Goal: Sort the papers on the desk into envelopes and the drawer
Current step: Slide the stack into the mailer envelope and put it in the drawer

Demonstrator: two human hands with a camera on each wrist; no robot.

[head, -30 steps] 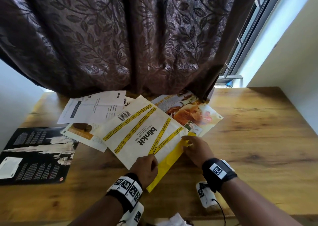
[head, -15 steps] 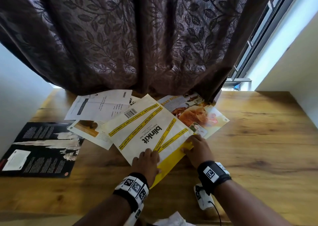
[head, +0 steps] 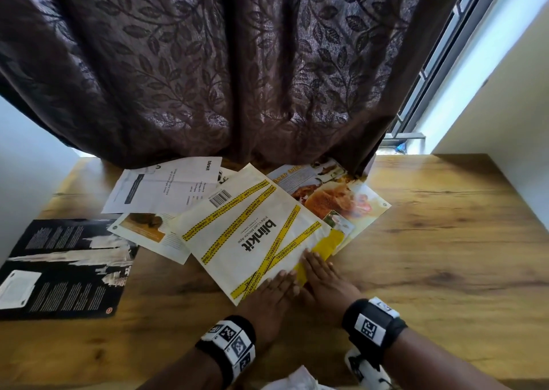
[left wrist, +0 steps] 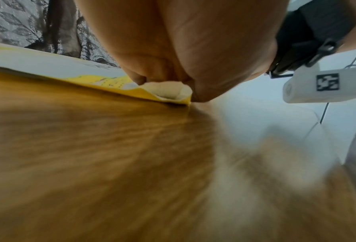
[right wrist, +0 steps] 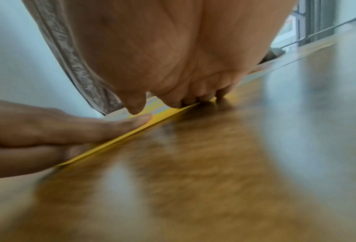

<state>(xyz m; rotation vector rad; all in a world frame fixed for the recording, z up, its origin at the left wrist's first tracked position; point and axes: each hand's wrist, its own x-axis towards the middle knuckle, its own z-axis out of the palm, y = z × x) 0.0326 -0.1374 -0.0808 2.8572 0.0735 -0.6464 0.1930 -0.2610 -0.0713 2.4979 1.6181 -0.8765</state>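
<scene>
On the wooden desk point(head: 445, 256), the white blinkit envelope point(head: 252, 235) lies at centre, its yellow flap point(head: 329, 242) at 4 o'clock. Both hands have flattened since a second ago: left hand point(head: 271, 296) and right hand point(head: 325, 282), once curled, now press straight, close-together fingers on the envelope's 5 o'clock edge.

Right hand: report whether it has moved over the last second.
Yes. The right hand has slid along the yellow flap, away from the food flyer, toward the left hand.

Wooden desk point(head: 430, 256): scattered papers point(head: 166, 187), black booklet point(head: 65, 264).
</scene>
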